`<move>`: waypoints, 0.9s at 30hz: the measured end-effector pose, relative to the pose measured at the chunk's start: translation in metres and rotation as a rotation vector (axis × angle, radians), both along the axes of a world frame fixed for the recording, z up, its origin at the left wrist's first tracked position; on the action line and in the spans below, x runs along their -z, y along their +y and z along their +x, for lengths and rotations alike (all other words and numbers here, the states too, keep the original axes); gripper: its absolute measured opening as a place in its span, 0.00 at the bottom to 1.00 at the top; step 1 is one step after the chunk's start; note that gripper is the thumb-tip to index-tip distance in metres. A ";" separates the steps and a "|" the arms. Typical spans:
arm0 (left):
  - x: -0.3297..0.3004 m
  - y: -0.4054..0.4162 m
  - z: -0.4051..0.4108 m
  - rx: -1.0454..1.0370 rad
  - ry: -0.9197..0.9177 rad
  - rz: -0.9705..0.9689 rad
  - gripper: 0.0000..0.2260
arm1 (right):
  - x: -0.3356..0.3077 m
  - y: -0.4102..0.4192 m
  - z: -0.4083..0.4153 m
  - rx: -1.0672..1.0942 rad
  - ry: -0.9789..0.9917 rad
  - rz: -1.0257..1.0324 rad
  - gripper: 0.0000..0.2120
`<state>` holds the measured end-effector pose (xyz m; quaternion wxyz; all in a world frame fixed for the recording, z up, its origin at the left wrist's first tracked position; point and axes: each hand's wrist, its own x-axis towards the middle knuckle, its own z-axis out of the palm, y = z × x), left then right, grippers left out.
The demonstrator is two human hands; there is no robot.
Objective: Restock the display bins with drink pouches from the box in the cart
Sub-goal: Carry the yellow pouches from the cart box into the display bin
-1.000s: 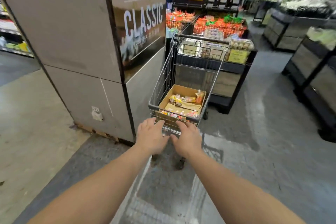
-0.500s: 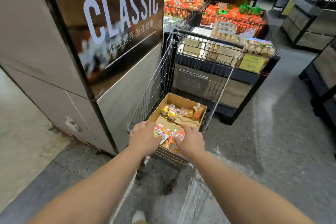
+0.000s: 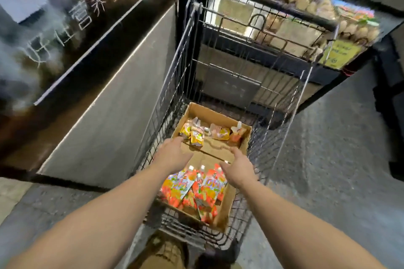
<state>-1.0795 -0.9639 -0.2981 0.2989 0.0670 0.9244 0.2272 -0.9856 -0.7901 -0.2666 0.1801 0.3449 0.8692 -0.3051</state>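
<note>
Fingers [image 3: 178, 141] of both hands loose, holding nothing, over the box [image 3: 238, 183]. Step: reaching in. Next: grasp the near orange pouches [image 3: 196, 188].

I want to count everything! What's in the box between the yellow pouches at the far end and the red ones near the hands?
Only bare cardboard floor of the box, in the head view.
</note>
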 end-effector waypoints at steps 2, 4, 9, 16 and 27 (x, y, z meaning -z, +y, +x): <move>0.015 0.010 -0.019 -0.033 -0.049 0.025 0.27 | 0.020 0.008 -0.016 0.028 -0.016 -0.051 0.27; 0.033 0.019 -0.032 -0.065 -0.106 0.032 0.28 | 0.042 0.017 -0.032 0.045 -0.049 -0.074 0.28; 0.092 0.041 -0.058 -0.190 -0.204 0.010 0.30 | 0.110 0.047 -0.077 0.031 -0.120 -0.086 0.28; 0.173 0.082 -0.079 -0.357 -0.283 0.002 0.27 | 0.203 0.087 -0.135 -0.105 -0.119 -0.002 0.27; 0.240 0.126 -0.095 -0.778 -0.316 0.138 0.29 | 0.268 0.101 -0.160 -0.226 -0.277 0.183 0.32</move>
